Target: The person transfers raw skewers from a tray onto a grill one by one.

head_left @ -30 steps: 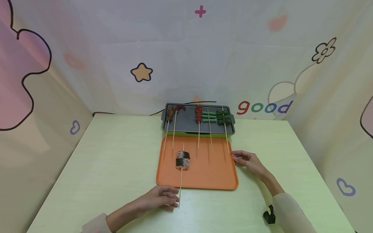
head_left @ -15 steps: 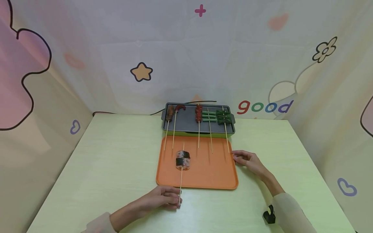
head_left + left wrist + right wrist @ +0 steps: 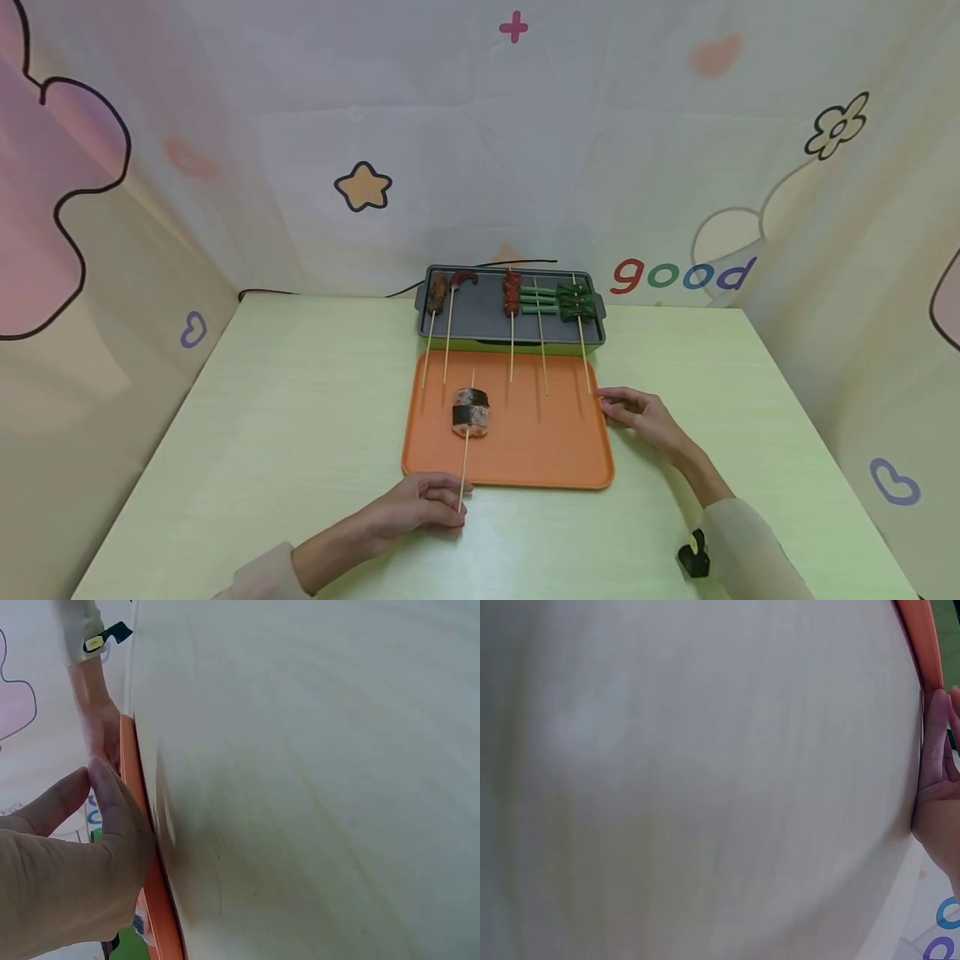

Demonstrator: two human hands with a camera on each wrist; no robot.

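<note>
My left hand (image 3: 420, 502) pinches the lower end of a skewer (image 3: 465, 458) between thumb and fingers, at the near edge of an orange tray (image 3: 540, 450). A pale, speckled piece of food (image 3: 470, 412) with black bands is threaded on the skewer, and overlaps the tray's left half. My right hand (image 3: 652, 423) holds the tray's right rim at its fingertips. The left wrist view has the left hand (image 3: 90, 847) in front of the tray edge (image 3: 161, 907), hiding most of the skewer. Part of the right hand (image 3: 936, 757) shows at the tray corner in the right wrist view.
Behind the tray stands a grey grill pan (image 3: 480, 321) on a green base. Several skewers lie across it, with brown meat (image 3: 437, 293), a dark red curl, red meat (image 3: 512, 293) and green vegetables (image 3: 575, 302); their sticks reach over the tray. A patterned curtain surrounds the table.
My left hand has moved slightly right and up, and its fingers have closed round the skewer's lower end. My right hand stays at the tray's rim.
</note>
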